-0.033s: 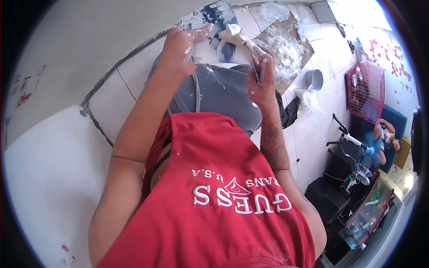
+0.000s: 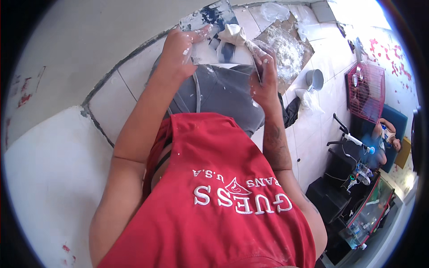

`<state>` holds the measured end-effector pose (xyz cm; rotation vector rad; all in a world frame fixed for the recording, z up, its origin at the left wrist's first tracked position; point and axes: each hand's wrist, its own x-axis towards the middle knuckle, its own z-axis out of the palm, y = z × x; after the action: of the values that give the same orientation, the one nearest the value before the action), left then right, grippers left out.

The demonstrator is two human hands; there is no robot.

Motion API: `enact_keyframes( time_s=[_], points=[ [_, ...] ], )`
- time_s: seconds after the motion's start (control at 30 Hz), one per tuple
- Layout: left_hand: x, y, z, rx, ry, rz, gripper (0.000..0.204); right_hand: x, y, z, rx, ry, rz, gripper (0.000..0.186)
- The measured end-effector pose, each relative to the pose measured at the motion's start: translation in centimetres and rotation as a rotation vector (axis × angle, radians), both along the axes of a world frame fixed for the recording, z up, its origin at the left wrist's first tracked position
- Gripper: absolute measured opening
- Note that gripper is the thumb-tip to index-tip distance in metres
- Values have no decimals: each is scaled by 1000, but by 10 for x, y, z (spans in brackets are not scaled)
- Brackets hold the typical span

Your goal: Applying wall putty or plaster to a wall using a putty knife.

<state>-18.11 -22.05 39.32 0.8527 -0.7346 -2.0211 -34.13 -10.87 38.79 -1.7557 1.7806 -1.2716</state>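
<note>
seen from above, a person in a red top and grey trousers [image 2: 223, 87] works over their lap. the left hand [image 2: 180, 52] is closed on the left edge of a flat board [image 2: 226, 53], thumb over its top face. the board, smeared white and dark blue, is in front of the lap, between the two hands. the right hand [image 2: 265, 73], its fingers bent close together, appears to pinch a thin flat piece [image 2: 256, 56], white-coated, at the board's right side; its exact kind cannot be told. a thick white lump [image 2: 233, 34] sits between the hands, near the board's right side.

the lump could slide off onto the trousers or tiles if the board tips. both hands are caked in white, so a slick grip could let the board slip. beyond the right hand, white powder [image 2: 286, 51] lies heaped on cardboard [image 2: 283, 81], with a small grey pail [image 2: 315, 79] near; a wide swing of the right elbow could knock the pail.
</note>
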Motion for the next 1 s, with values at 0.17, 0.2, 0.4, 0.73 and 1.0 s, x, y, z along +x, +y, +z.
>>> enact_keyframes(
  time_s=[0.17, 0.2, 0.4, 0.73, 1.0],
  points=[
    [7, -1, -5, -905, -253, 172, 19, -25, 14, 4, 209, 282, 96, 64],
    [9, -2, -4, -598, -76, 119, 20, -27, 16, 4, 154, 44, -24, 62],
    [18, -2, -6, 47, 90, 60, 26, -56, 22, 19, -58, -527, -170, 59],
    [73, -5, -53, 106, -22, 181, 28, -100, -37, -22, 179, 4, 82, 24],
    [73, 15, -52, 11, -154, 103, 20, -56, -124, -175, 593, 411, 395, 37]
  ],
)
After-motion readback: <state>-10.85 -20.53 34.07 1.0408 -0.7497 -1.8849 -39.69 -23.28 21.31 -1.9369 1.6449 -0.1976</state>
